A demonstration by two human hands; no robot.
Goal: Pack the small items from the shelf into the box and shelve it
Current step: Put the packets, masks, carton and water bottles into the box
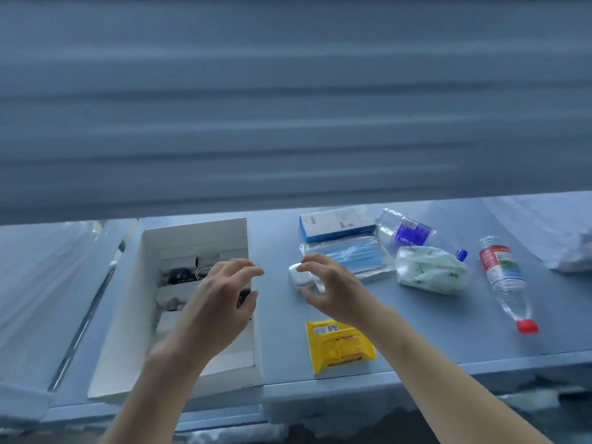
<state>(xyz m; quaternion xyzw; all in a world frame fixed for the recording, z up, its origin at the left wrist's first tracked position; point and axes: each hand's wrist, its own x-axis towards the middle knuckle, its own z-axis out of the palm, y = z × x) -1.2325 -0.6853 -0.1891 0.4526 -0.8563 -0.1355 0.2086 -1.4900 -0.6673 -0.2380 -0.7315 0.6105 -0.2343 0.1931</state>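
On blue shelf (282, 331), white box (134, 302) beside scattered packets, bottles.

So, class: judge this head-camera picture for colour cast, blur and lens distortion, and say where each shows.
Head view: a cold blue cast tints everything. The upper half is smeared into streaks, unreadable. The shelf edge bows, a sign of the wide-angle lens. The white box, yellow packet and both hands, left and right, are soft but legible.
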